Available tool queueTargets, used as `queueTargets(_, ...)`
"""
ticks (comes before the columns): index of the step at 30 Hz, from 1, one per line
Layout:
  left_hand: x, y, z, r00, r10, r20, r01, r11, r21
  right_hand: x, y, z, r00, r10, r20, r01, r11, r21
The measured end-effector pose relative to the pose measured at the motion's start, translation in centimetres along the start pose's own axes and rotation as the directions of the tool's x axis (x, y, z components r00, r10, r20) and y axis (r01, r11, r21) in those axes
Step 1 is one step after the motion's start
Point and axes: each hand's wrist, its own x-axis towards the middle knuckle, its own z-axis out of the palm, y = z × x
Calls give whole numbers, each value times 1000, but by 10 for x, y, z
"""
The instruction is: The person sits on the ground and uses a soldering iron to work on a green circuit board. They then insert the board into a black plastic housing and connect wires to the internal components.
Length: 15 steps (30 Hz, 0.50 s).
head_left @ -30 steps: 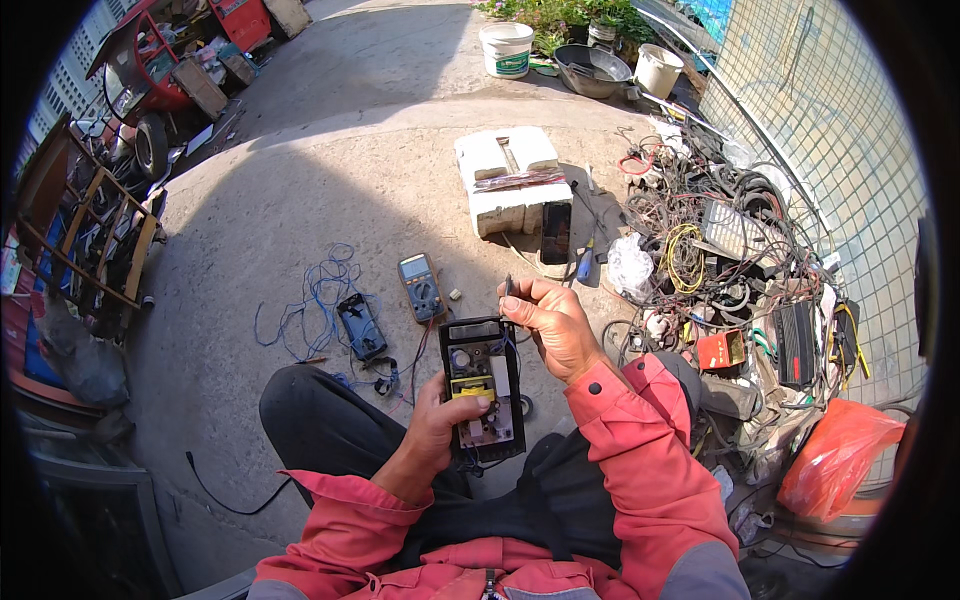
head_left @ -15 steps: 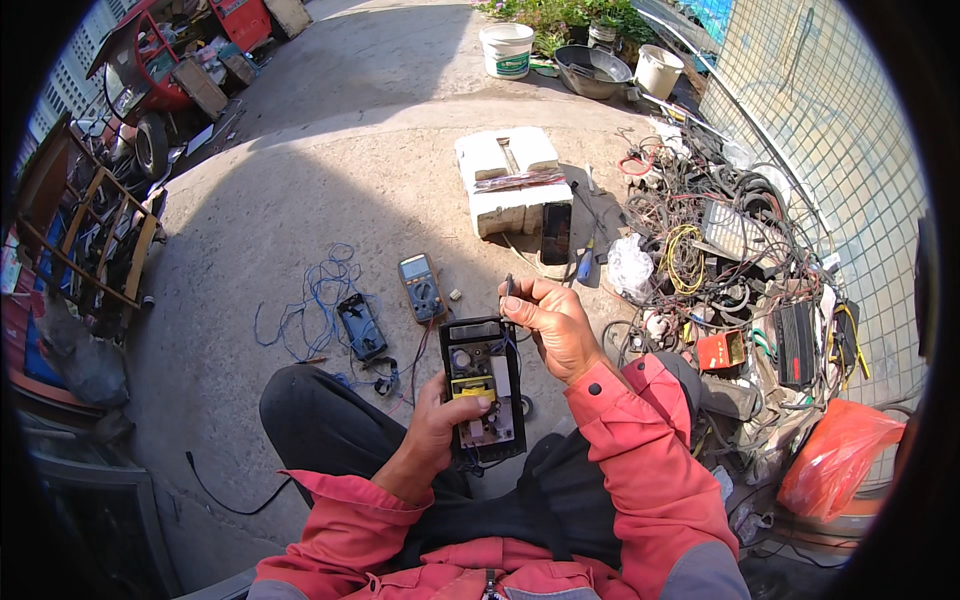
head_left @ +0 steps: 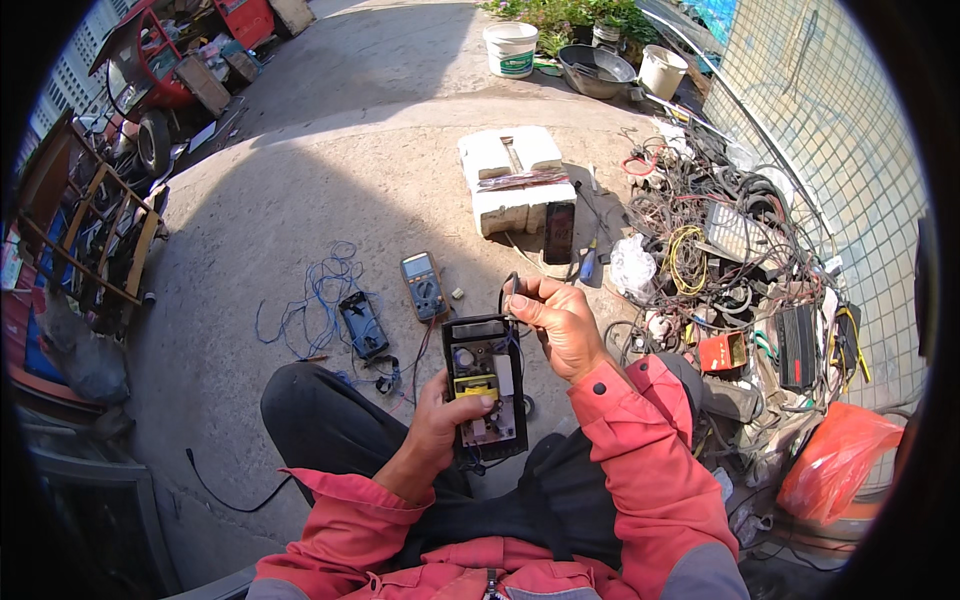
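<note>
My left hand (head_left: 436,428) grips an opened black plastic case (head_left: 519,436), its thumb lying over the circuit board (head_left: 490,362) inside. A yellow-wrapped transformer (head_left: 470,386) and a pale metal strip show on that board. Above the case's far right corner, my right hand (head_left: 566,330) pinches a short black cable (head_left: 505,291) between thumb and forefinger. The cable curves down toward the case; where it ends is hidden. Beyond the case, a multimeter (head_left: 424,287) lies on the concrete. Left of it is an empty dark case half (head_left: 363,325) beside tangled blue wire (head_left: 318,290).
A white foam block (head_left: 512,180) stands ahead with a phone (head_left: 559,233) leaning on it, near a blue-handled screwdriver (head_left: 588,263). Heaped cables (head_left: 725,215) and a red plastic bag (head_left: 840,460) fill the right side. Wooden frames (head_left: 140,255) lean at left; buckets (head_left: 511,48) stand far off.
The black cable between my right fingers now bends in a loop where it stood straighter before. My right hand has shifted only slightly; my left hand keeps its hold on the case.
</note>
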Motion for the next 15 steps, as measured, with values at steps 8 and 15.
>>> queueTargets(8,-2,3,4,1000,29,-8,-29,999,38,0,-1,-1,1000,-6,6,6,1000,-2)
queueTargets(15,-1,1,2,999,30,16,-30,999,37,-1,-1,-1,1000,-15,14,15,999,-35)
